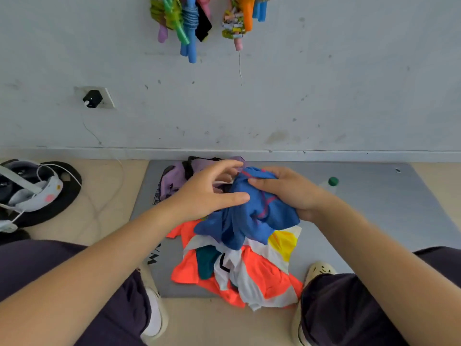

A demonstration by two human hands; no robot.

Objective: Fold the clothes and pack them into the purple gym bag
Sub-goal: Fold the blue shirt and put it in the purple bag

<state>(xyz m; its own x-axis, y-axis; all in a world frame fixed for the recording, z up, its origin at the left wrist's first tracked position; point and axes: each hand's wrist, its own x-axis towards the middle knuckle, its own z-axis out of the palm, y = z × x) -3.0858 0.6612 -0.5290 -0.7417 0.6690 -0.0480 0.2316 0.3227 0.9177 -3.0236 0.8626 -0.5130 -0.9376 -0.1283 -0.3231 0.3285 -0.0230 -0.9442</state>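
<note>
Head cam is the only view, looking down past both forearms at a grey mat [374,208] on the floor against the wall. Right hand [287,191] has its fingers curled around a bunched-up blue garment [252,216], gripping the top of the wad while the rest droops toward the pile. Left hand [212,193] is spread, fingers straight-ish and relaxed, thumb just touching the blue fabric's left edge; it isn't gripping anything as far as I can see.

The bit that matters: the purple gym bag [174,176] sits on the far end of the mat, right behind the hands and a little to the left, so mostly hidden by the left hand. Whether its opening faces up I can't really tell. The left hand is nearer to it; the blue garment hangs just in front of it, between bag and pile. The garment is crumpled, no clear long axis, so my guess is it needs shaking out before any fold.

Below the hands lies the rest of the clothes pile [239,268], orange, white, yellow and teal, unfolded, between the person's shoes. A green-capped bottle [331,183] lies on the mat just beyond the right hand.
</note>
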